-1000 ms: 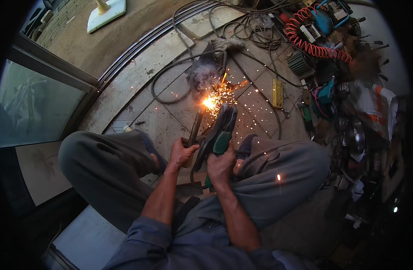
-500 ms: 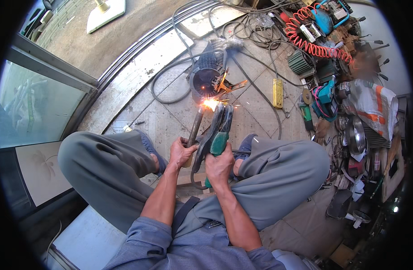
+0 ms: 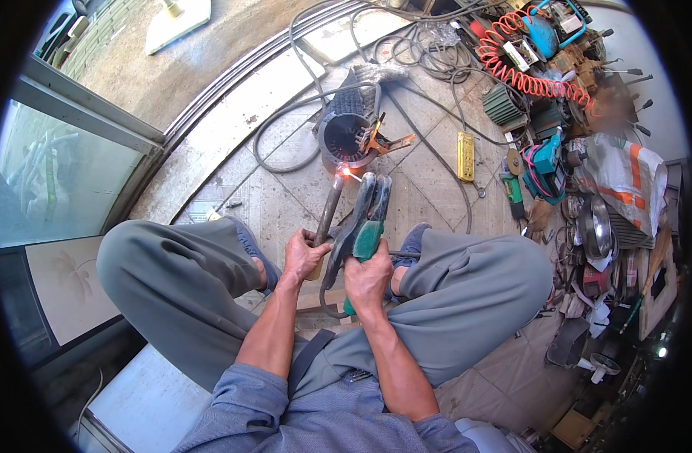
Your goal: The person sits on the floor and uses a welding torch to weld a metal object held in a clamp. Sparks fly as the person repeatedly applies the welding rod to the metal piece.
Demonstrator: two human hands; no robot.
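Observation:
My right hand (image 3: 369, 273) is closed round the green handle of a welding electrode holder (image 3: 367, 235), whose dark jaws point away from me. From them a short electrode (image 3: 353, 176) reaches left to a small glowing spot (image 3: 345, 172). My left hand (image 3: 304, 254) grips a brown metal rod (image 3: 329, 208), its far end close to the glow. Just beyond stands a dark, open-ended metal cylinder (image 3: 340, 143) with a ribbed outside. An orange-brown earth clamp (image 3: 382, 142) bites on its right rim.
Cables (image 3: 429, 140) loop across the tiled floor around the cylinder. A yellow box-shaped control (image 3: 465, 157) lies to the right. Beyond it are an angle grinder (image 3: 514, 195), a red coiled hose (image 3: 504, 64) and piled tools. A glass door (image 3: 59, 166) stands at left.
The bright arc and flying sparks have shrunk to a small red-white glow. The electrode now shows between the jaws and that spot. Both hands keep their places.

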